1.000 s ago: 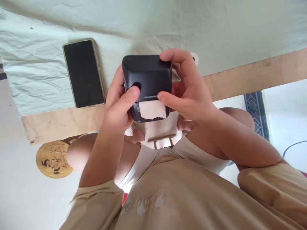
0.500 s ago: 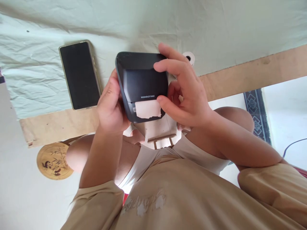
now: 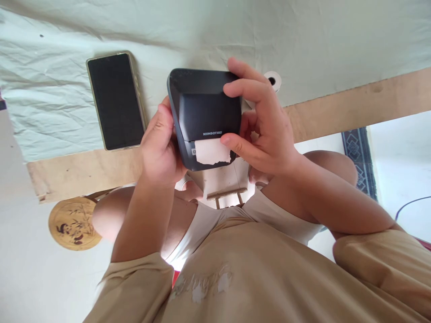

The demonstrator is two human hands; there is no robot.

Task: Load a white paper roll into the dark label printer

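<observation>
Between my hands is a black label printer (image 3: 208, 112) with NIIMBOT lettering, held up over the table's near edge. White paper (image 3: 213, 151) with a torn lower edge sticks out of its slot. My left hand (image 3: 160, 150) grips the printer's left side, thumb along the edge and the other fingers mostly hidden beneath. On the other side, my right hand (image 3: 264, 119) holds the printer by its right edge. Its thumb touches the front near the paper's upper right corner, and a fingertip rests on the top right of the cover.
A phone (image 3: 116, 101) with a dark screen lies left of the printer on the pale green cloth (image 3: 323, 49). Just behind my right hand sits a small white paper roll (image 3: 274, 80). Bare wood (image 3: 357, 92) edges the table, and a round panda-patterned stool (image 3: 72, 223) stands below left.
Both hands and the printer appear slightly farther right in view. The grip looks the same, and the paper sticks out about as before.
</observation>
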